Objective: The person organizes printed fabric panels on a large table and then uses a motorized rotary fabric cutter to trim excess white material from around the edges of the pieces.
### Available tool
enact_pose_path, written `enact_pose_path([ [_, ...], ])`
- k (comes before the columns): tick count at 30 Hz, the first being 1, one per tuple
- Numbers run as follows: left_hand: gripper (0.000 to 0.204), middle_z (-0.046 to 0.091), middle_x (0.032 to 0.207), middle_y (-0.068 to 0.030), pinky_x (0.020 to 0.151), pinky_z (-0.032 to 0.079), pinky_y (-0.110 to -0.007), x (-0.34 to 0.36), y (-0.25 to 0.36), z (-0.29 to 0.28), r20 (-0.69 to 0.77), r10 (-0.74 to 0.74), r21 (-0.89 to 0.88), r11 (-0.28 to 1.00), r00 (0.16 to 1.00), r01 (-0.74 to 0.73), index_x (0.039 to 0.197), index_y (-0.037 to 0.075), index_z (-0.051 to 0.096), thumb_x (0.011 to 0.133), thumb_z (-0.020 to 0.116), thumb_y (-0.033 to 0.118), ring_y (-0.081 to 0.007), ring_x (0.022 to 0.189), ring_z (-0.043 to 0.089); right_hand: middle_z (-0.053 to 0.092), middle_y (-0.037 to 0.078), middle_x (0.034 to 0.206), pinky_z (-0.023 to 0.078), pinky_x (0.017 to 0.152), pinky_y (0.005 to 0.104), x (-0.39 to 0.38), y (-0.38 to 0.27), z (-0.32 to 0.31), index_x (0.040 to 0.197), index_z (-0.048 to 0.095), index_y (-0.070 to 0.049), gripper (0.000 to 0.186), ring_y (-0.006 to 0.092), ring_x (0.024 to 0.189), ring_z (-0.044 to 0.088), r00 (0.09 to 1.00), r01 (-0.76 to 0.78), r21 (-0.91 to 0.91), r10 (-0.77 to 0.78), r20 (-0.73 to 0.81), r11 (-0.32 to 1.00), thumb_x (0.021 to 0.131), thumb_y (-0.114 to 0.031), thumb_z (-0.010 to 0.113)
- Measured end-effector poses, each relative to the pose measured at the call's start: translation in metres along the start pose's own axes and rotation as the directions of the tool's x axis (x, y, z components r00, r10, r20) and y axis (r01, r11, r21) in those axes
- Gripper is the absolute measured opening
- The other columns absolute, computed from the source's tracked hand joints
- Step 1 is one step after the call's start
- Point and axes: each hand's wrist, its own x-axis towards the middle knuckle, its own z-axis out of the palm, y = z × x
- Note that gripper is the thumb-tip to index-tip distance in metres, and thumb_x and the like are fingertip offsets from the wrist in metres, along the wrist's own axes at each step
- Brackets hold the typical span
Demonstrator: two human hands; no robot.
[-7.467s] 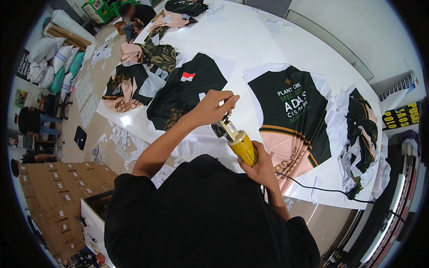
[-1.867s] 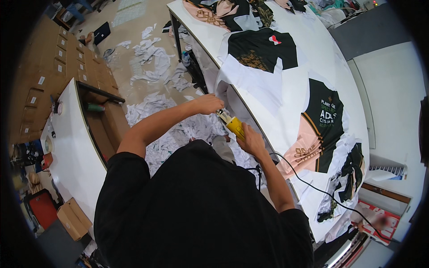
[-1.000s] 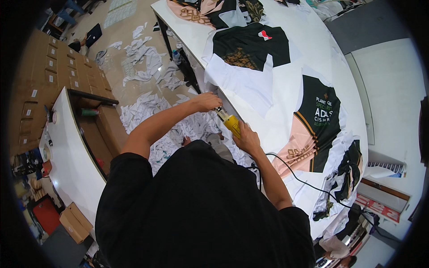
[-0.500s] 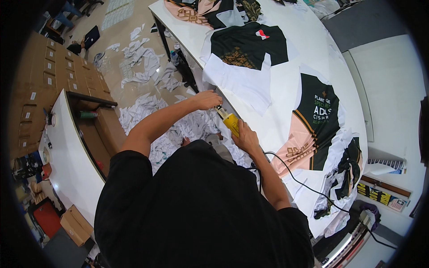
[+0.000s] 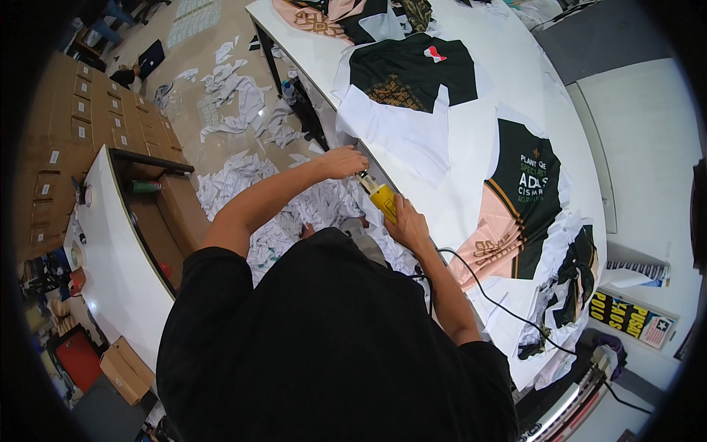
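A yellow electric cloth cutter point(image 5: 383, 201) with a metal head and a black cord is held at the near edge of the white table. My right hand point(image 5: 409, 223) wraps round its yellow body. Fingers of my left hand point(image 5: 342, 162) are closed at the metal head; what they pinch there is too small to make out. On the table beyond lies a dark printed fabric panel point(image 5: 460, 74) with white cloth around it. To the right of my hands rests another panel point(image 5: 526, 173), dark green and peach with lettering.
White fabric scraps point(image 5: 254, 188) cover the floor below the table edge. The black cord point(image 5: 508, 313) runs over the table to the right. A second white table point(image 5: 121, 272) stands at my left, beside stacked cardboard boxes point(image 5: 55, 158). More cut fabric point(image 5: 574, 276) is heaped at the right.
Both hands and the cutter have shifted only slightly. The cutter stays between them by the table edge, and the fabric panels lie as before.
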Motion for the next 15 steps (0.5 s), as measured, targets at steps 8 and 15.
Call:
enact_pose_path([
  [8,0.034,0.066,0.108,-0.0056,0.088,0.047,-0.043,0.0005,-0.0007,0.0018,0.039,-0.008,0.005,1.000,0.999,0.008,0.119,0.008,0.067,0.086,0.069,0.019,-0.0257,0.109,0.064,0.064,0.021,0.101,0.058,0.064,0.0497,-0.0002,0.0020,0.0022,0.131,0.046,-0.001,0.058,0.0400,0.084,0.070,1.000,0.017,0.017,-0.017,-0.020,1.000,0.089,-0.033,0.070],
  [15,0.037,0.065,0.109,-0.0050,0.088,0.048,-0.043,-0.0021,0.0002,0.0042,0.015,-0.030,0.027,0.999,0.999,0.030,0.121,0.009,0.066,0.087,0.070,0.020,-0.0256,0.108,0.064,0.064,0.021,0.103,0.058,0.066,0.0504,0.0002,0.0010,0.0025,0.132,0.044,-0.001,0.058,0.0408,0.088,0.070,1.000,0.006,0.015,-0.006,-0.011,1.000,0.089,-0.032,0.070],
])
